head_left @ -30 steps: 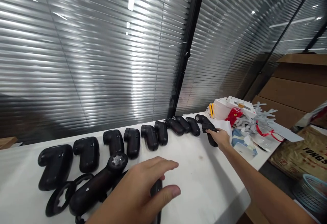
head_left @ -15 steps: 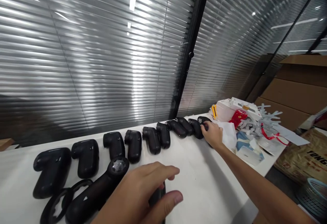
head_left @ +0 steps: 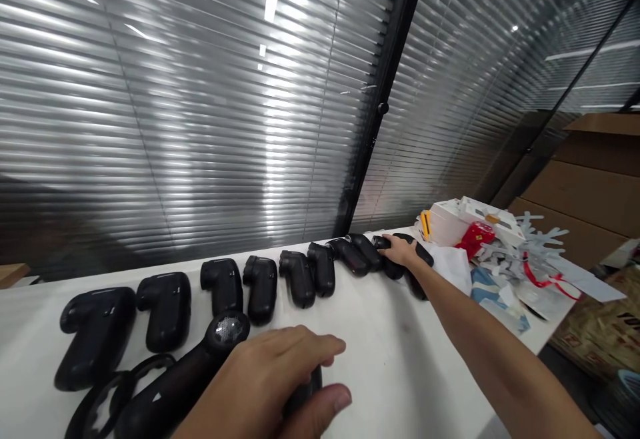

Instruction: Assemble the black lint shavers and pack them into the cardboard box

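Note:
My left hand (head_left: 275, 379) is in the foreground, fingers stretched out and thumb apart. A black object (head_left: 304, 392) shows between its thumb and fingers, mostly hidden. Left of it lies a larger black handheld device (head_left: 185, 375) with a round perforated metal head, beside black ring-shaped parts (head_left: 100, 402). My right hand (head_left: 403, 252) reaches to the far end of a row of black pistol-shaped devices, its fingers curled over one black device (head_left: 393, 269). Just right of that hand lies another black device (head_left: 423, 250). Nearer in the row are black devices such as one (head_left: 97, 335) at left.
The devices lie on a white table (head_left: 373, 359) along a wall of grey blinds (head_left: 215, 125). At the right end sit white boxes (head_left: 450, 222), a red packet (head_left: 475, 239), a yellow cutter (head_left: 425, 224) and loose packaging (head_left: 500, 292). Cardboard boxes (head_left: 595, 185) stand beyond.
My right hand has shifted from the last device in the row to the one left of it. My left hand stays nearly in place. The view has turned slightly.

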Motion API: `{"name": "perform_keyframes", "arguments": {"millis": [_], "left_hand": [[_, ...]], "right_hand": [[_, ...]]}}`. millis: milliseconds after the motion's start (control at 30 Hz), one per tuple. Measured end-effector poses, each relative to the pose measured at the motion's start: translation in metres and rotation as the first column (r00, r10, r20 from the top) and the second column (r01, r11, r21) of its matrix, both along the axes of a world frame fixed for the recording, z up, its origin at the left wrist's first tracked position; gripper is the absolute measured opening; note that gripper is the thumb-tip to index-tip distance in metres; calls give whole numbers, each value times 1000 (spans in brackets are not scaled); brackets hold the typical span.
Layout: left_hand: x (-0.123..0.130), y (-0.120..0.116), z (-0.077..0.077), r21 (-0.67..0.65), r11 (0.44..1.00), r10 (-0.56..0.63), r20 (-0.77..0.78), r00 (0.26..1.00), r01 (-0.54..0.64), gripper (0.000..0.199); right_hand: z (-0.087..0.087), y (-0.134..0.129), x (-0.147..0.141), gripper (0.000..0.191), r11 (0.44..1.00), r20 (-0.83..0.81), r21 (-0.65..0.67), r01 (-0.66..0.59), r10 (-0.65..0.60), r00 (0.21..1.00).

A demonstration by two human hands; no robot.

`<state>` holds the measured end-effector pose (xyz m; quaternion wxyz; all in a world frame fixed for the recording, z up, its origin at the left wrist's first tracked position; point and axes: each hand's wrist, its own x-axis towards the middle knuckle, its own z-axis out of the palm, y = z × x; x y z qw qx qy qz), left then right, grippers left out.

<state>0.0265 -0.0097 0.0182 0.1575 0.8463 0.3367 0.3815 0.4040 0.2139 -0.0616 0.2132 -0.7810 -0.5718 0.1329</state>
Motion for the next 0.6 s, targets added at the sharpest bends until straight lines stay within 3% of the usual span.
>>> {"name": "perform_keyframes", "arguments": {"millis": [133,233,300,400,500,600], "left_hand": [[2,1,-5,-2,1000,15,-26,1000,-15,25],[1,0,-1,-83,997,-3,-68,998,-2,22],[2,-2,5,-171,985,-8,-93,996,-8,21],[3,-3,16,-286,956,25,-129,991,-62,27],[-6,-3,22,-304,945,65,-194,979,-123,29],[-38,-2,20,-230,929,222,-282,933,-290,31]], "right_hand": [[30,-25,-4,48,973,-282,223,61,5,959],[56,-67,-14,51,936,-577,316,152,63,814],[64,-108,-25,48,952,-786,248,177,91,611],[53,-176,-47,47,992,-977,45,118,19,212],[26,-234,-72,47,994,-988,-104,37,-100,-115],[-4,-274,-94,51,987,-934,-151,-47,-158,-321]]}}
